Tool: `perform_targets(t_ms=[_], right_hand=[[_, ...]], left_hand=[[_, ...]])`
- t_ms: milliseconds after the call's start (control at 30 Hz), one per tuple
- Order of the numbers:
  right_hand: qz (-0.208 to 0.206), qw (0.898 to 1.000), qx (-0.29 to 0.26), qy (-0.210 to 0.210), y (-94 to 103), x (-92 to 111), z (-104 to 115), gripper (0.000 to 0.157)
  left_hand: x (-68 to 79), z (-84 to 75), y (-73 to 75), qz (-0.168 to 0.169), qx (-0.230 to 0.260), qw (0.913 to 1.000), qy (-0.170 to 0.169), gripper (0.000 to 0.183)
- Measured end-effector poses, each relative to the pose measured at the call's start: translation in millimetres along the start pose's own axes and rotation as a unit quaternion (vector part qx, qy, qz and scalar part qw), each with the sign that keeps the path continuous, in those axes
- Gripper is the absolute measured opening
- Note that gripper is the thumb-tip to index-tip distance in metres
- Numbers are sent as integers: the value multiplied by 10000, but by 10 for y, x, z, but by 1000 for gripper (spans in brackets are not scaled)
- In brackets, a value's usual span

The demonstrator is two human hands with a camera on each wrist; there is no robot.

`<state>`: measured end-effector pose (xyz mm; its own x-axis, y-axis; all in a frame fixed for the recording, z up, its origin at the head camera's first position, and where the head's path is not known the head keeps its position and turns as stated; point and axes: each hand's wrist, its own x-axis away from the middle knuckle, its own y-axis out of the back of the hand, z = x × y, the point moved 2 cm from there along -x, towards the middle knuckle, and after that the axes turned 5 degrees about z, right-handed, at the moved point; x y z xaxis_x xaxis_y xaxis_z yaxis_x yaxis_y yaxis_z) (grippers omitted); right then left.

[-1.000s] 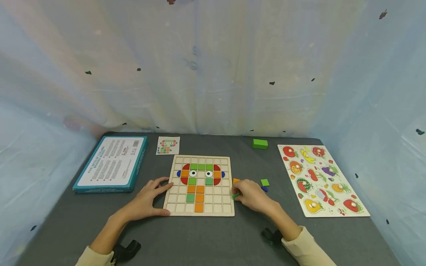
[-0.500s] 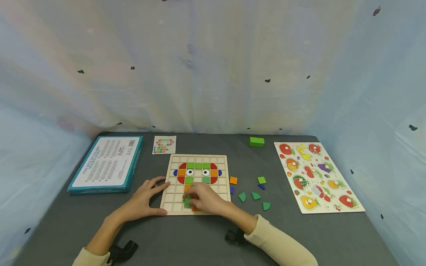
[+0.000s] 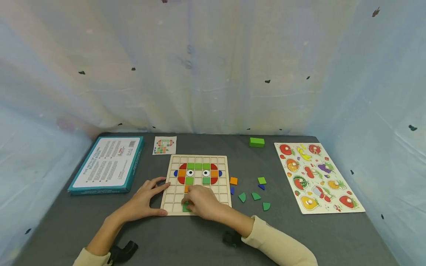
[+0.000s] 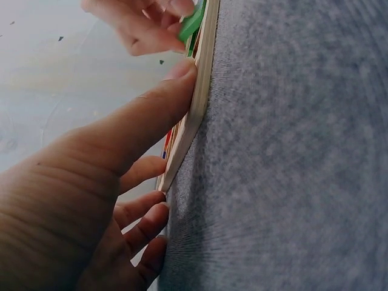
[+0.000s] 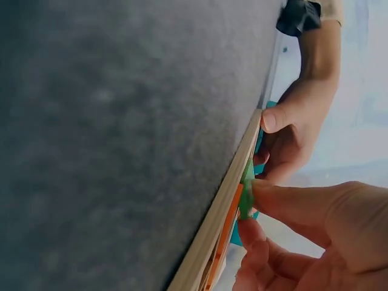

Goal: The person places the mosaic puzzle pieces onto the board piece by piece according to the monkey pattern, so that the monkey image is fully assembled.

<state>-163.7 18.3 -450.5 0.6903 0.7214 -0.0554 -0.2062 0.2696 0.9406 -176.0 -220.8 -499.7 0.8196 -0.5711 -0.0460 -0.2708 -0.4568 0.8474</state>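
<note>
Left hand (image 3: pixel 144 201): spread against grid board (image 3: pixel 222 190), lower center.
Right hand (image 3: pixel 203 202): pinching green piece (image 5: pixel 245 200) over board, hiding squares.
Box (image 3: pixel 106 162): left.
Loose tiles (image 3: pixel 256 196): right of center.
Fruit puzzle (image 3: pixel 316 184): right.

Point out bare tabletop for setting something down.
Beyond the square wooden grid board, between the small white paper card and green rectangular block; also in front of the rectangular cream fruit-picture board. Crowded: between the boards, where loose flat green, orange and blue pieces lie.
</note>
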Motion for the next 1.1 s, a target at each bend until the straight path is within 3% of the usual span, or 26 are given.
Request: perform_targets(t_ms=[167, 333, 433, 533, 767, 867, 967, 1033, 1100], right_hand=[[-171, 9953, 923, 226, 13, 152, 39, 22], [529, 9820, 1682, 674, -35, 378, 98, 57], [1111, 9769, 1645, 788, -89, 480, 116, 71], [1468, 9764, 1428, 684, -115, 523, 121, 75], [1667, 9794, 951, 635, -64, 500, 93, 75], [1297, 9884, 544, 574, 28, 521, -9, 70], [290, 9993, -143, 204, 180, 559, -301, 49], [-445, 9968, -599, -273, 311, 615, -610, 30], [-963, 9873, -854, -933, 440, 721, -966, 16]], left_hand=[[-3, -13, 7, 11, -15, 10000, 10, 97], [0, -18, 7, 48, -16, 10000, 9, 96], [2, -16, 4, 61, -8, 10000, 0, 96], [0, -16, 5, 59, -7, 10000, -4, 96], [-6, -11, 24, 35, -23, 10000, 25, 96], [-7, -10, 18, 62, -30, 10000, 14, 97], [-8, -11, 10, 79, -18, 10000, 2, 97], [-6, -12, 8, 80, -18, 10000, 6, 97], [-5, -11, 4, 89, -29, 10000, 26, 97]])
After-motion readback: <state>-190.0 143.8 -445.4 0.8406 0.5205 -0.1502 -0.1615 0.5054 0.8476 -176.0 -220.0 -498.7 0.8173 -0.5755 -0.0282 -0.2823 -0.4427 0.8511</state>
